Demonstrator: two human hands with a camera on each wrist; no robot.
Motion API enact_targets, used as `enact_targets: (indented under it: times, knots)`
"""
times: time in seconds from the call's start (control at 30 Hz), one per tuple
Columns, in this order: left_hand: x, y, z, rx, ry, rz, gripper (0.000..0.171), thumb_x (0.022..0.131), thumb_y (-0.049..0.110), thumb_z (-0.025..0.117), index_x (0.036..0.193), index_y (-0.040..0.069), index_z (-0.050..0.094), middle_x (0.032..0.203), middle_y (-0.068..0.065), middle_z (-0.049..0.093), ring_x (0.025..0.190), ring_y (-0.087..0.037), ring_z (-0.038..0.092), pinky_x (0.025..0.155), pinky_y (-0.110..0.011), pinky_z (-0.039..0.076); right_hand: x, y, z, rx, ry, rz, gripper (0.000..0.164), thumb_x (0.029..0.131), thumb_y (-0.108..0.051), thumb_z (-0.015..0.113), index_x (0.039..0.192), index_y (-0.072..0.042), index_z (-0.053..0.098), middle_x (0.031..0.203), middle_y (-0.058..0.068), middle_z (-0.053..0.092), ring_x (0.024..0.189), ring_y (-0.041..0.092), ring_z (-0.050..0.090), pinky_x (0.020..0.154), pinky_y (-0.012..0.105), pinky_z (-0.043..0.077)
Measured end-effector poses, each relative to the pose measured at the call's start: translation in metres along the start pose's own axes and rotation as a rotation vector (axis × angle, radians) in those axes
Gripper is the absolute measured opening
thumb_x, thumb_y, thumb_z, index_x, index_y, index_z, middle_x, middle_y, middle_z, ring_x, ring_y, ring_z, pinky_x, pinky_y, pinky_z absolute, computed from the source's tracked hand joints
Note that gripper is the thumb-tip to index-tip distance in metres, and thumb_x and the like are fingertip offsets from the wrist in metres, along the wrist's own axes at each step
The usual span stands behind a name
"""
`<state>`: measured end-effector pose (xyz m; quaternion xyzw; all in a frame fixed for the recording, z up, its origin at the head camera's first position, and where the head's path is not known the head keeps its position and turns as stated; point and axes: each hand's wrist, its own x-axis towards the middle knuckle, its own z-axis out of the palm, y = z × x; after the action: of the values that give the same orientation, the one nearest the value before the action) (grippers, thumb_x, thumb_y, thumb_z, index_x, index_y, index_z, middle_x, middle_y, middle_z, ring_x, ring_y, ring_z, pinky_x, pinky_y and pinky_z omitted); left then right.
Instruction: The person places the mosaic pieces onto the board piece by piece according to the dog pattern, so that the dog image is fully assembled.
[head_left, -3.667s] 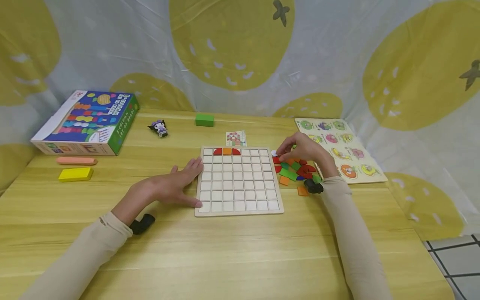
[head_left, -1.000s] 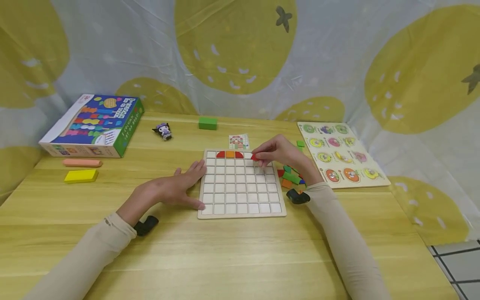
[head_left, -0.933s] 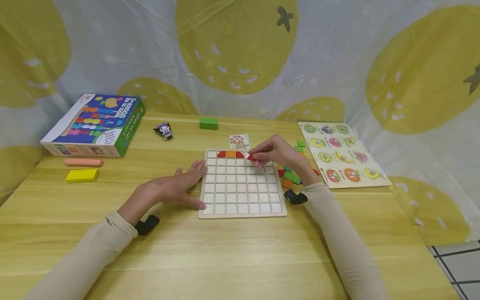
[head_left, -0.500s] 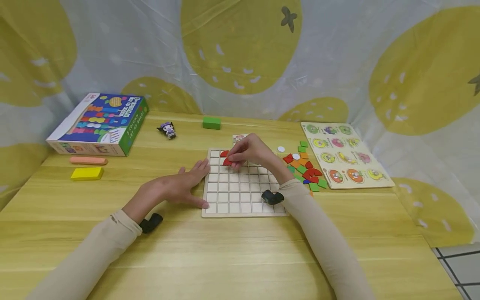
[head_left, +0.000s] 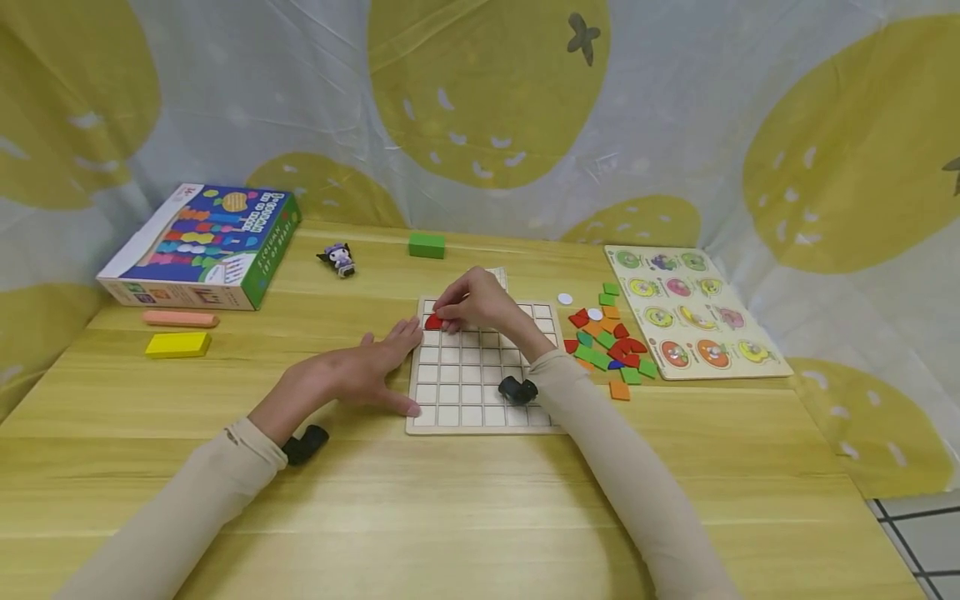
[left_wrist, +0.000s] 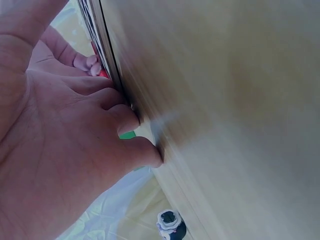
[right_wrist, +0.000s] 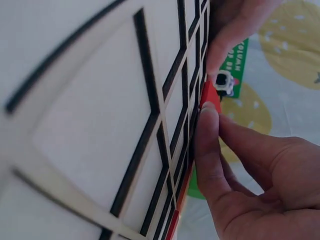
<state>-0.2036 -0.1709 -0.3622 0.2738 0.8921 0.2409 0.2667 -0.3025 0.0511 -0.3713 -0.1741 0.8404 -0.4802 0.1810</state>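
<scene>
Beside the grid board (head_left: 480, 417), colourful box (head_left: 202, 246), lettering perhaps unreadable.

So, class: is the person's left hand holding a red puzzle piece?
No: the left hand lies flat beside the grid board, and the right hand pinches the red piece.

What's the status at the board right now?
Left hand flat against board edge. Right hand pinching red piece over the far-left squares. Nothing in the way.
</scene>
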Motion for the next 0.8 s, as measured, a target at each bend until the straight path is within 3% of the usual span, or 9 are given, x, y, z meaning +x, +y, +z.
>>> enact_targets:
  times: [0.27,0.57,0.8]
  knots:
    - [0.001,-0.001,0.0,0.005,-0.006,-0.004,0.117,0.097,0.045,0.081,0.17,-0.006,0.005,0.179,-0.024,-0.01,0.166,-0.043,-0.009,0.128,-0.071,-0.002,-0.004,0.001,-0.001,0.026,0.01,-0.024,0.016,0.1,-0.001,0.076,0.113,0.006,0.081,0.09,0.017,0.08,0.072,0.022,0.078,0.073,0.032,0.066]
    - [0.0,-0.001,0.0,-0.01,-0.004,-0.003,0.117,0.097,0.044,0.082,0.17,-0.006,0.006,0.179,-0.023,-0.011,0.166,-0.043,-0.009,0.128,-0.071,-0.003,-0.008,0.003,-0.002,0.029,-0.015,-0.071,0.017,0.104,-0.006,0.072,0.113,0.006,0.08,0.089,0.019,0.078,0.072,0.022,0.076,0.072,0.033,0.066]
    - [0.0,-0.001,0.0,-0.017,-0.001,-0.007,0.118,0.096,0.044,0.082,0.17,-0.006,0.006,0.179,-0.023,-0.011,0.166,-0.043,-0.009,0.128,-0.071,-0.004,-0.021,0.008,-0.026,0.029,-0.02,-0.117,0.024,0.106,-0.01,0.07,0.123,0.006,0.077,0.103,0.02,0.08,0.085,0.033,0.078,0.079,0.04,0.067]
